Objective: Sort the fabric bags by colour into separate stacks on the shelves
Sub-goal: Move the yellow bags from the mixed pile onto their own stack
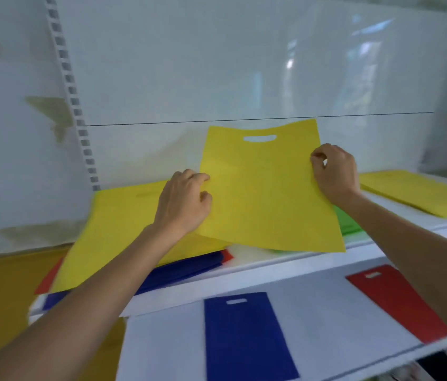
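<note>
Two shelves carry the work. At the left of the upper shelf [271,266] lies an unsorted pile [112,215]: yellow on top, blue and red edges showing beneath. How many bags it holds cannot be counted.

The left grip [182,200] pinches the left edge of a yellow bag [266,196], fingers curled onto the cloth. This bag is lifted above the middle of the upper shelf, handle cut-out away from the person. Below, on the lower shelf [326,312], lies a blue bag [247,336], its near end cut off by the picture's edge.

The right grip [335,171] is clamped on the bag's right edge. Just under that corner, green fabric [348,221] shows, mostly hidden. Further right, a red bag [398,301] lies on the lower shelf, and a yellow stack [420,193] sits at the far right of the upper shelf, partly out of view.

I judge the sorting well begun but far from done: four colour places exist, while the left pile remains. The held bag likely belongs on the yellow stack.
</note>
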Demonstrator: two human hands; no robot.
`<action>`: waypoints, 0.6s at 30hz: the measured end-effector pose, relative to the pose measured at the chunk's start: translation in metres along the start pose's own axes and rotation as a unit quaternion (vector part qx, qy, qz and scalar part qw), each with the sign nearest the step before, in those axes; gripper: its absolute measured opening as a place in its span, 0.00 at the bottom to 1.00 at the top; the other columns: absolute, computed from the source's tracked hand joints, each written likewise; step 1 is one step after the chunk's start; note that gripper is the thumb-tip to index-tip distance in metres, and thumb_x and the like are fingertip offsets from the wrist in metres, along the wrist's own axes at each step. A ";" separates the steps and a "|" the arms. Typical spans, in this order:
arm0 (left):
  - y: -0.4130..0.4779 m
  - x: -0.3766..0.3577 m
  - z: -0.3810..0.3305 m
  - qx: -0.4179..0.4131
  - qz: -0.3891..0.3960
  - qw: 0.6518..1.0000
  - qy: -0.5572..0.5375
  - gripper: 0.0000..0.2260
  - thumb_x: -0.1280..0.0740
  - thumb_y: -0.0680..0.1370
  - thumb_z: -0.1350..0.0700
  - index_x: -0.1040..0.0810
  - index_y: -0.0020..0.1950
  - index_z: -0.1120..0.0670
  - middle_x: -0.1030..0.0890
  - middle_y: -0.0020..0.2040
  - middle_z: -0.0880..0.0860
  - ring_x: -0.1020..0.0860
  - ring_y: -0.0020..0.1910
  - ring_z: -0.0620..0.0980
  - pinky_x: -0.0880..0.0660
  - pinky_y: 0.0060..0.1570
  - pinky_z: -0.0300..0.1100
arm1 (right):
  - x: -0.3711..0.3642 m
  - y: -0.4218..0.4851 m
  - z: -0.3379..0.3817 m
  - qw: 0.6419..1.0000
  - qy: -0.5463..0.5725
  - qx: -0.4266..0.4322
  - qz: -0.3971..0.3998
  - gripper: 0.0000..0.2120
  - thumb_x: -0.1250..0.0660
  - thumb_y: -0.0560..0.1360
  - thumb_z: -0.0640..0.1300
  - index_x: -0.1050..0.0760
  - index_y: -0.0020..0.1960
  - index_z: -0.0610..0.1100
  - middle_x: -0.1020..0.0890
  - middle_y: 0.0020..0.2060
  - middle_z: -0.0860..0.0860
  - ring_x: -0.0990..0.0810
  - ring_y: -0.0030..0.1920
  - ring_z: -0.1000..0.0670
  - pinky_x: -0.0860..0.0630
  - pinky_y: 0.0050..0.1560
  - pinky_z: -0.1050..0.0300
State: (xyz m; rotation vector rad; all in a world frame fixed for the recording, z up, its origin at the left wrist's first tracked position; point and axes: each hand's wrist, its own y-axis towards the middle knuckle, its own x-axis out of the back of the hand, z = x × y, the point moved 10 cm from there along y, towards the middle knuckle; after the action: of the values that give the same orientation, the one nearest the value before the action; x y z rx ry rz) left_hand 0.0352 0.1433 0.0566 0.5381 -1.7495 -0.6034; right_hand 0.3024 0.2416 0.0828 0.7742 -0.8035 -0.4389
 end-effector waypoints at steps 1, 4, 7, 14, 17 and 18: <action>0.004 -0.011 -0.021 -0.016 0.004 1.000 -0.013 0.18 0.41 0.77 0.58 0.28 0.67 0.55 0.27 0.64 0.53 0.32 0.63 0.53 0.35 0.59 0.44 | 0.021 -0.001 -0.021 1.000 -0.010 -0.015 -0.002 0.09 0.39 0.75 0.37 0.22 0.51 0.37 0.20 0.50 0.40 0.23 0.50 0.38 0.28 0.51 0.48; 0.013 -0.049 -0.096 -0.054 0.023 0.997 -0.057 0.17 0.39 0.76 0.58 0.26 0.65 0.55 0.25 0.62 0.55 0.30 0.61 0.55 0.34 0.60 0.46 | 0.091 -0.012 -0.089 0.996 -0.059 -0.066 0.000 0.11 0.38 0.74 0.37 0.22 0.54 0.38 0.20 0.54 0.41 0.23 0.52 0.40 0.30 0.52 0.53; 0.014 -0.091 -0.186 -0.084 0.052 0.986 -0.132 0.17 0.38 0.75 0.60 0.26 0.64 0.56 0.25 0.62 0.56 0.30 0.61 0.56 0.34 0.60 0.45 | 0.163 -0.028 -0.159 0.986 -0.118 -0.116 0.024 0.16 0.37 0.73 0.37 0.25 0.61 0.39 0.23 0.59 0.42 0.26 0.58 0.41 0.33 0.55 0.56; -0.018 -0.171 -0.383 -0.173 0.105 0.950 -0.236 0.18 0.39 0.77 0.59 0.28 0.67 0.57 0.26 0.64 0.56 0.31 0.63 0.54 0.35 0.61 0.44 | 0.329 -0.066 -0.294 0.959 -0.170 -0.225 -0.008 0.18 0.37 0.74 0.36 0.26 0.64 0.41 0.22 0.56 0.44 0.28 0.61 0.43 0.35 0.56 0.59; -0.028 -0.200 -0.440 -0.184 0.134 0.940 -0.254 0.19 0.40 0.78 0.57 0.30 0.69 0.56 0.28 0.65 0.55 0.32 0.65 0.53 0.36 0.62 0.44 | 0.372 -0.077 -0.333 0.953 -0.188 -0.236 -0.020 0.16 0.36 0.75 0.36 0.25 0.62 0.39 0.23 0.50 0.43 0.27 0.56 0.42 0.37 0.48 0.61; -0.029 -0.209 -0.455 -0.186 0.141 0.938 -0.256 0.19 0.40 0.78 0.57 0.30 0.69 0.56 0.28 0.65 0.55 0.32 0.65 0.52 0.36 0.62 0.44 | 0.382 -0.079 -0.345 0.951 -0.189 -0.242 -0.026 0.15 0.36 0.75 0.37 0.25 0.61 0.39 0.22 0.51 0.42 0.27 0.54 0.43 0.35 0.49 0.60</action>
State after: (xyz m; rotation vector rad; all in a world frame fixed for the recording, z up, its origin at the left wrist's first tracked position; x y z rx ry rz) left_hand 0.5281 0.1980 -0.0166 -0.1568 -2.0769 -0.8965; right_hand 0.8045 0.1085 0.0494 0.2520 -0.9791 -0.8126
